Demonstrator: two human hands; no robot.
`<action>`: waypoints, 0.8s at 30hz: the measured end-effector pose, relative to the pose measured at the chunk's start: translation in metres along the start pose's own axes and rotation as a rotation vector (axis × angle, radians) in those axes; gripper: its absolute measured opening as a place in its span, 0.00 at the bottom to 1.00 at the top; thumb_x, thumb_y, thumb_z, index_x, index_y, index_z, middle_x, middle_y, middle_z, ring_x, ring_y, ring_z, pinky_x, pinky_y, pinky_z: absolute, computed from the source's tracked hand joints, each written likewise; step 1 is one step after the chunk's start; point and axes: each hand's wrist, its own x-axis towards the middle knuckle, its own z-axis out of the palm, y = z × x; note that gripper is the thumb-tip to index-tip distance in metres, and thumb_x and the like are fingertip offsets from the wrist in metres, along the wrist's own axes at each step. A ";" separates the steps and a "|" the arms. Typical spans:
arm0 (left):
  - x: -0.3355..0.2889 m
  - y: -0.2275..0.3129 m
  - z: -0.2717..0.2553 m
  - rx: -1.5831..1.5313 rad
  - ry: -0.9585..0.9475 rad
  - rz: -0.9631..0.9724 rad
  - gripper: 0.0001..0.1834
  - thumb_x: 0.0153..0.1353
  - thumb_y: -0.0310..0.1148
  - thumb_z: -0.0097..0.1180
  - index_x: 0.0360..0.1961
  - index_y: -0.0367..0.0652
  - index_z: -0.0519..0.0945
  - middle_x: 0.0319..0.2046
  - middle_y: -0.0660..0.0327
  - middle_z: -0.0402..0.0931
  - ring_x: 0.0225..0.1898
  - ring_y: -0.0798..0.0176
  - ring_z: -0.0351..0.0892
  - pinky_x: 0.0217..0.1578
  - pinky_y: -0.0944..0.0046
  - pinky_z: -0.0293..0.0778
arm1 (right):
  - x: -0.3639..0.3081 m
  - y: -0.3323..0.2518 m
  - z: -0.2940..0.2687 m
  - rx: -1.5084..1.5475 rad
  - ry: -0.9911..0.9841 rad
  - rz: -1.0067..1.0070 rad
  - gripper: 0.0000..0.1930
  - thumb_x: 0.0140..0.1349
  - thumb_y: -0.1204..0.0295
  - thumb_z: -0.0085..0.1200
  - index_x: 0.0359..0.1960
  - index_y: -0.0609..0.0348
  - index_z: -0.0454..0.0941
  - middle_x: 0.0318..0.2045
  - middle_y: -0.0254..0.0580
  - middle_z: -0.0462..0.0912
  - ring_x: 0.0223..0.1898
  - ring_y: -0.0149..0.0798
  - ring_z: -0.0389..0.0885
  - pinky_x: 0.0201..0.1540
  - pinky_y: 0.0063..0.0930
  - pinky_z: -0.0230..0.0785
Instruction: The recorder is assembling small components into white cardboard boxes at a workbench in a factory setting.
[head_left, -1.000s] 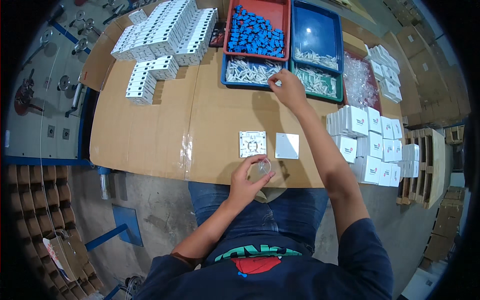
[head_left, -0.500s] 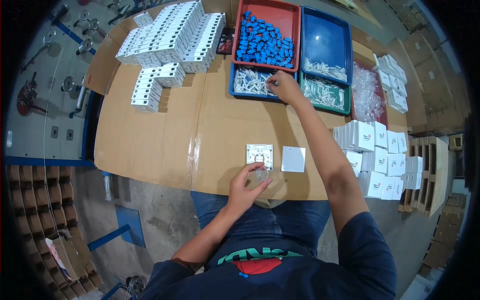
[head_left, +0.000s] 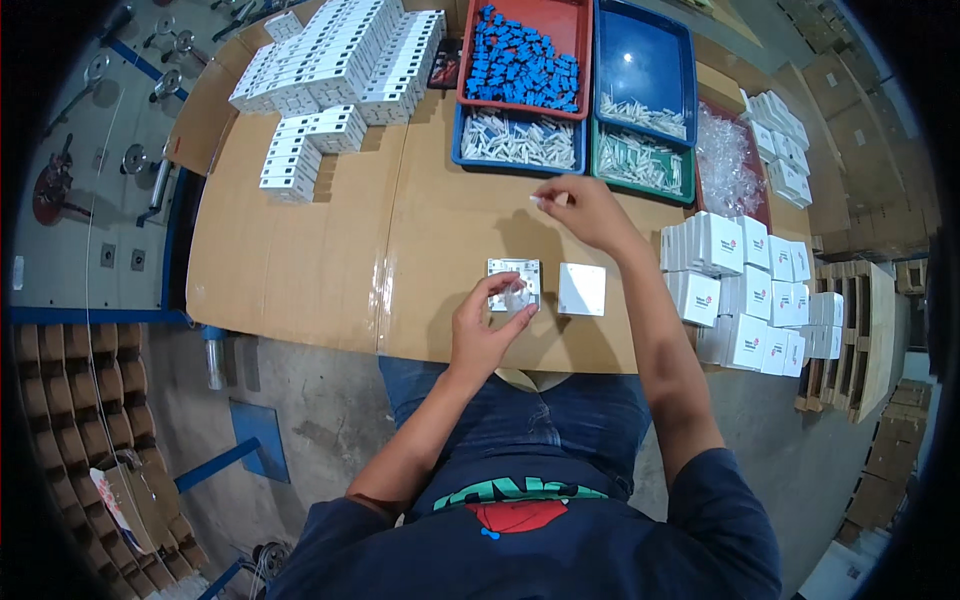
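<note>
My left hand [head_left: 478, 335] is curled round a small clear plastic piece [head_left: 515, 297], perhaps a little bag. It hovers over the near part of a white square frame [head_left: 497, 269], whose inner details show partly. To the right of that frame lies a plain white square plate [head_left: 582, 289] on the cardboard. My right hand [head_left: 592, 214] is above the cardboard on the near side of the trays, pinching a small white piece [head_left: 536, 201] between thumb and fingertips. Beyond it, a blue tray [head_left: 455, 155] holds many slim white plastic pieces [head_left: 510, 138] like it.
A red tray [head_left: 586, 60] of blue parts, a second blue tray [head_left: 640, 60] and a green tray [head_left: 690, 180] stand at the back. Stacked white modules [head_left: 320, 65] fill the far left. White boxes [head_left: 735, 290] and clear plastic bags [head_left: 728, 160] are on the right.
My right hand has come out of the blue tray toward me, carrying a small white piece. My left hand stays by the frame with the clear plastic. The whole view has shifted slightly.
</note>
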 end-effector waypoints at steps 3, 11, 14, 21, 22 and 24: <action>-0.001 0.000 0.002 0.008 0.003 0.020 0.25 0.56 0.25 0.73 0.55 0.38 0.79 0.47 0.60 0.84 0.52 0.65 0.80 0.58 0.62 0.72 | -0.047 -0.026 -0.003 0.085 -0.050 -0.021 0.10 0.64 0.70 0.64 0.44 0.61 0.86 0.33 0.43 0.86 0.31 0.34 0.78 0.36 0.29 0.71; -0.018 0.003 0.004 0.007 -0.047 0.032 0.25 0.57 0.26 0.73 0.56 0.38 0.79 0.48 0.58 0.83 0.53 0.64 0.80 0.59 0.62 0.72 | -0.126 -0.083 -0.005 0.226 -0.104 0.109 0.07 0.63 0.72 0.66 0.40 0.60 0.85 0.28 0.30 0.82 0.26 0.21 0.68 0.29 0.22 0.62; -0.024 0.009 0.005 0.014 -0.081 0.067 0.25 0.57 0.26 0.71 0.56 0.37 0.79 0.50 0.57 0.83 0.55 0.63 0.79 0.60 0.62 0.72 | -0.137 -0.082 0.007 0.195 -0.065 0.066 0.08 0.61 0.70 0.66 0.39 0.59 0.85 0.28 0.42 0.83 0.24 0.32 0.75 0.29 0.30 0.67; -0.041 0.016 0.010 0.034 -0.042 0.117 0.24 0.56 0.25 0.69 0.55 0.37 0.80 0.49 0.56 0.84 0.53 0.60 0.82 0.57 0.61 0.75 | -0.157 -0.084 0.018 0.217 -0.009 -0.023 0.08 0.64 0.71 0.64 0.41 0.62 0.86 0.29 0.42 0.81 0.27 0.34 0.75 0.31 0.28 0.66; -0.043 0.017 0.010 0.021 -0.044 0.107 0.24 0.56 0.25 0.69 0.55 0.37 0.80 0.49 0.56 0.84 0.53 0.60 0.82 0.57 0.61 0.75 | -0.161 -0.084 0.019 0.220 -0.010 -0.021 0.08 0.64 0.71 0.64 0.41 0.62 0.86 0.29 0.42 0.81 0.27 0.34 0.75 0.31 0.28 0.66; -0.042 0.017 0.011 0.010 -0.050 0.107 0.23 0.56 0.26 0.69 0.55 0.37 0.80 0.49 0.56 0.84 0.53 0.61 0.82 0.57 0.61 0.75 | -0.162 -0.083 0.018 0.202 0.015 -0.022 0.07 0.64 0.72 0.64 0.40 0.62 0.86 0.29 0.42 0.81 0.27 0.35 0.75 0.31 0.29 0.67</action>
